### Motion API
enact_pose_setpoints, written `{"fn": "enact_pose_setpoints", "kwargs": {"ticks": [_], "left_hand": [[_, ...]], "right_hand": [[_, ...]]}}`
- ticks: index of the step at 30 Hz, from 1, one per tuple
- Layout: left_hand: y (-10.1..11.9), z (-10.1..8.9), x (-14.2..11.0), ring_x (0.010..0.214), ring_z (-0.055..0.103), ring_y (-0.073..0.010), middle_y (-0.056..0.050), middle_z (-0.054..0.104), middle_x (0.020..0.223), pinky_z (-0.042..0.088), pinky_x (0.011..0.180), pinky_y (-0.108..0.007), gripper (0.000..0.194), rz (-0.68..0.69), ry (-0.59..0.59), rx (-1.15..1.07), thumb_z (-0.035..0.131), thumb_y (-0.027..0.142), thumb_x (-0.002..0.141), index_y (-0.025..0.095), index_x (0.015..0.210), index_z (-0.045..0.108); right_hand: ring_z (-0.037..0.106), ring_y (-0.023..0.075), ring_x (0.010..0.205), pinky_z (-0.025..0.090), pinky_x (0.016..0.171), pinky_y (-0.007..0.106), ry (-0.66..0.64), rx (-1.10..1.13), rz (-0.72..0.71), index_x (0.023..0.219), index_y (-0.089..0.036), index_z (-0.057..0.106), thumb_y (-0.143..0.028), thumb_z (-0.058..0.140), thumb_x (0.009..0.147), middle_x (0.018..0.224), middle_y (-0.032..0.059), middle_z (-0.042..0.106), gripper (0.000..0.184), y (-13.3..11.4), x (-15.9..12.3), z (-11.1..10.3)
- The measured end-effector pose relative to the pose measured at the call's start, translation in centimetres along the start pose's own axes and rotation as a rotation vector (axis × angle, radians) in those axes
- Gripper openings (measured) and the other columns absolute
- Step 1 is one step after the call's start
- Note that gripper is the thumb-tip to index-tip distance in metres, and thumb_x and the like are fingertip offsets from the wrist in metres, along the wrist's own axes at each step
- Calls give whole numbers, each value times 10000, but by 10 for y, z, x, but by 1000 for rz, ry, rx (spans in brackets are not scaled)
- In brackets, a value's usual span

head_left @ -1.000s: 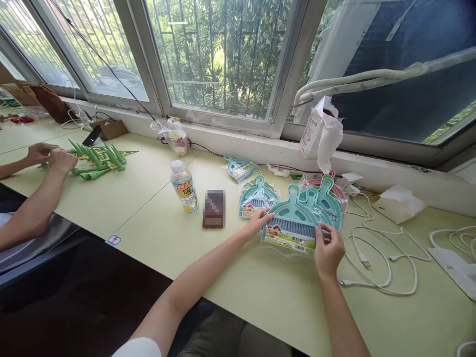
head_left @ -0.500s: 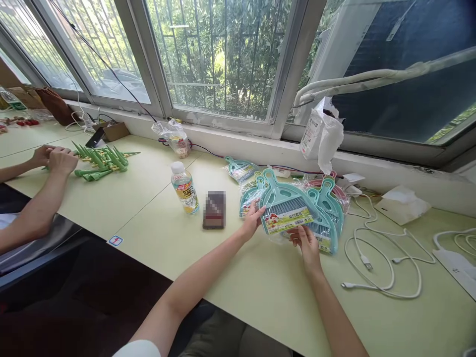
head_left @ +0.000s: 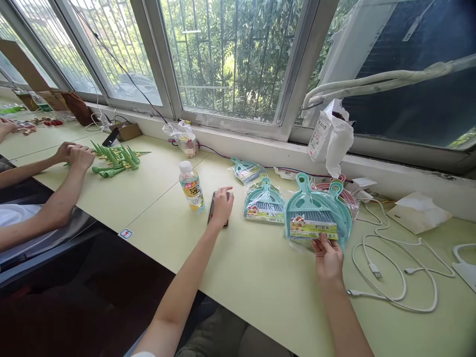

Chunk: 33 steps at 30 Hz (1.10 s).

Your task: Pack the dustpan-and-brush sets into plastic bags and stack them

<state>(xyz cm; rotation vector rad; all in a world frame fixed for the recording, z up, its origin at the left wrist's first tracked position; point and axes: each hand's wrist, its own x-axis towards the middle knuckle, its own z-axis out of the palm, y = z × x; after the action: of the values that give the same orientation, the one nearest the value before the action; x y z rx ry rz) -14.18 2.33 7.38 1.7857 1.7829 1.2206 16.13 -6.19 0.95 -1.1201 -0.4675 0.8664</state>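
Observation:
My left hand [head_left: 222, 207] lies over the upper right part of a dark phone [head_left: 211, 212] that is flat on the table. Its fingers are partly stretched out and reach to the phone's edge; whether they grip it is not plain. With thumb and fingers, my right hand [head_left: 329, 255] pinches the lower edge of a plastic-wrapped dustpan and brush set [head_left: 310, 208], turquoise with a printed label. That set leans over other wrapped sets behind it. Left of it lies another wrapped dustpan and brush set [head_left: 265, 204], and farther back a smaller-looking one [head_left: 246, 171].
A drink bottle [head_left: 192, 188] stands left of the phone. White cables [head_left: 396, 267] coil at the right, near a torn paper packet [head_left: 420, 212]. A co-worker's hands [head_left: 78, 156] are beside green pointed pieces [head_left: 118, 158]. A white box [head_left: 329, 134] stands by the window.
My left hand has let go of the dustpan and brush set and moved left onto the phone. My right hand has shifted the set right, uncovering the one beside it. The view has turned slightly left.

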Motion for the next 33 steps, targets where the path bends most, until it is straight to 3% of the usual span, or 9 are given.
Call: {"fn": "enact_pose_setpoints", "kwargs": {"ticks": [4,8,15,21,27,33], "left_hand": [[-21,-6,19,1185,445,-317,-222,516,1242,366,963,-385,673,-219,-169,525,483,384,872,71,1426,265],[-20,4,31,1119,492,-346,-242,543,1171,416,863,-375,891,-275,-234,714,567,458,806,81,1469,108],[-26,20,40,1126,462,-347,-235,530,1183,401,852,-370,861,-255,-219,678,642,347,715,96,1427,229],[-33,27,39,1111,451,-336,-189,551,1151,391,833,-367,940,-243,-160,576,645,305,681,154,1453,132],[-35,28,42,1143,442,-341,-185,530,1201,348,904,-440,923,-252,-135,575,625,365,698,202,1453,119],[-32,35,43,1168,444,-341,-185,544,1198,183,1025,-513,704,-262,-75,648,623,401,690,170,1293,341]], "right_hand": [[569,97,594,510,518,223,4,-13,-44,806,-213,618,-398,804,549,782,-20,633,367,-5,-2,0],[548,87,587,496,514,206,1,-22,-67,846,-202,640,-374,817,534,777,-20,625,398,-12,-8,4],[560,89,648,496,572,209,-42,-30,-80,902,-208,659,-368,818,549,840,0,649,419,-17,-14,10],[578,128,693,511,589,256,-70,-106,-109,946,-199,658,-409,786,595,873,35,660,428,-18,-17,10],[600,154,746,521,604,269,-96,-138,-104,966,-192,658,-428,773,611,905,52,669,441,-17,-18,11],[593,148,725,528,594,266,-85,-155,-102,971,-179,665,-429,803,559,896,55,672,502,-13,-17,11]]}}
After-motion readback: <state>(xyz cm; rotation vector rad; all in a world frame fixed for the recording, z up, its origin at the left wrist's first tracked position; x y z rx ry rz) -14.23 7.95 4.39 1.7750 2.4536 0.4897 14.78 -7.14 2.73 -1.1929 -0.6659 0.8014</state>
